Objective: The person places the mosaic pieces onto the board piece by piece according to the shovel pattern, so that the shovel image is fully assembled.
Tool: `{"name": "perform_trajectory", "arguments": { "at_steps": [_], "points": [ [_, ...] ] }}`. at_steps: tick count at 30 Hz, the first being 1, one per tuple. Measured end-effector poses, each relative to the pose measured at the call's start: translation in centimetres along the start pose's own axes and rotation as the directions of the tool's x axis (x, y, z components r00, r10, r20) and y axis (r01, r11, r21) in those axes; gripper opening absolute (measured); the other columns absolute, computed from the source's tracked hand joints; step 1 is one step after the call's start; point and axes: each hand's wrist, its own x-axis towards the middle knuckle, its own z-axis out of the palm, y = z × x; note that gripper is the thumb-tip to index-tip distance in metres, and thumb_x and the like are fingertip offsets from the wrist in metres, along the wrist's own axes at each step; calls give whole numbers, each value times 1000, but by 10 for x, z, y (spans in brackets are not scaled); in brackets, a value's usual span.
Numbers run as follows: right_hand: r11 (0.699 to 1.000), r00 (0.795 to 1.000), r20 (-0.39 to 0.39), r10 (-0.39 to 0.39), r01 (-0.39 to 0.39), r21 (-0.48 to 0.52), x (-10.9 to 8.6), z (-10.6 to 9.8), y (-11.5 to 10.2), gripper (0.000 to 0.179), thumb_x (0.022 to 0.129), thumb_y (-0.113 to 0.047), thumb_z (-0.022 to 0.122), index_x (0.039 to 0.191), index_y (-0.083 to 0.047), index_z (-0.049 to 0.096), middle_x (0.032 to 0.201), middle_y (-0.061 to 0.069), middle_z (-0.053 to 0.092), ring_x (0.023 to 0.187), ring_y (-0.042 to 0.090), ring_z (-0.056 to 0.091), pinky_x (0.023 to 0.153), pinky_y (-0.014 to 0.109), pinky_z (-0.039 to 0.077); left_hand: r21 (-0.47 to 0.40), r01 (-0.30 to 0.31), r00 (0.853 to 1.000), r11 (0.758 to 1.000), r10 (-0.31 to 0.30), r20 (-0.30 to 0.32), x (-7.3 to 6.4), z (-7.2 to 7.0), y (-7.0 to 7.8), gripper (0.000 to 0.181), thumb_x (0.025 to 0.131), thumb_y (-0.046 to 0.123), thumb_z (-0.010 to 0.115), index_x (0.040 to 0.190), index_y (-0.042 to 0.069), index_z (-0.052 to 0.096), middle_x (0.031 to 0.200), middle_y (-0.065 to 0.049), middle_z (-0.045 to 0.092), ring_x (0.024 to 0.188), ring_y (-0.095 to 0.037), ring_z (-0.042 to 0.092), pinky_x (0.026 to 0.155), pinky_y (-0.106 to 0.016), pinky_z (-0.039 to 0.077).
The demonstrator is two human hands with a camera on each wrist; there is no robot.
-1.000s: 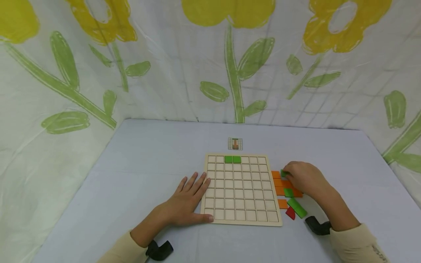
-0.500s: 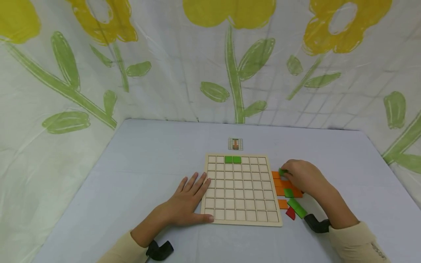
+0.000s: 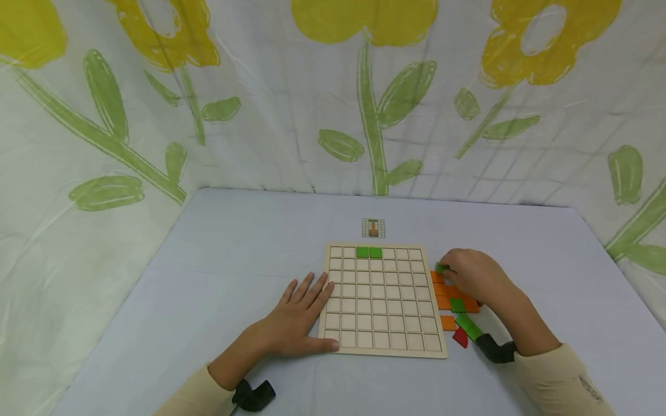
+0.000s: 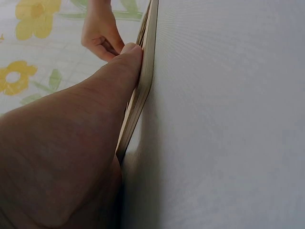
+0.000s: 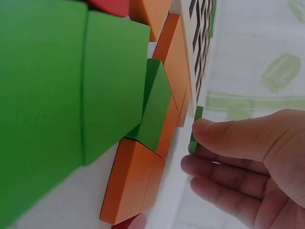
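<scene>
Green, a small tile (image 3: pixel 442 268) sits at the fingertips of the right hand (image 3: pixel 472 273) in the head view, just beside the far part of the wooden grid board's (image 3: pixel 385 290) right edge. It lies on the board side of the fingers, so only a short sideways gap parts it from the grid, and the right hand is the nearer one to it. Orange tiles (image 3: pixel 444 301) lie along the board's right side. The left hand (image 3: pixel 296 323) rests across the board's left edge, fingers straight and spread, thumb by the near left corner. Two green squares (image 3: pixel 369 252) fill cells in the board's far row, and a pattern card (image 3: pixel 373 228) lies beyond it on the tabletop (image 3: pixel 234 260).

In the left wrist view, the left thumb (image 4: pixel 114 71) presses against the board's rim.

In the right wrist view, thumb and forefinger are clamped on the small tile, the other fingers bent below. The tile shows edge-on as a thin strip, near the board's end; its face is hidden, so I cannot tell which side is longer.
</scene>
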Motion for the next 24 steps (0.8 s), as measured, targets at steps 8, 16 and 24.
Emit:
{"name": "perform_trajectory", "arguments": {
  "at_steps": [8, 16, 24],
  "points": [
    [1000, 1000, -1, -5, 5, 2, 5, 0, -3, 16, 88, -3, 76, 103, 1, 76, 104, 13, 72, 92, 31, 68, 79, 46, 56, 13, 3, 1000, 1000, -3, 6, 0, 1, 0, 111, 87, 82, 45, 163, 12, 5, 168, -6, -8, 152, -31, -11, 117, -57, -4],
    [1000, 1000, -18, -19, 20, 6, 9, -1, -6, 16, 86, 0, 76, 102, 1, 76, 104, 12, 72, 87, 27, 67, 75, 42, 56, 14, 9, 1000, 1000, -9, 12, 0, 0, 0, 111, 86, 82, 44, 163, 13, 3, 168, -5, -10, 151, -30, -12, 117, -56, -4],
    [999, 999, -19, -40, 40, -6, 13, -1, -10, 16, 87, -2, 77, 102, 0, 76, 102, 11, 72, 88, 28, 67, 77, 43, 56, 4, 3, 1000, 1000, -3, 7, 0, 0, 0, 110, 87, 81, 45, 163, 12, 6, 168, -6, -6, 152, -32, -10, 117, -57, -3]
  ]
}}
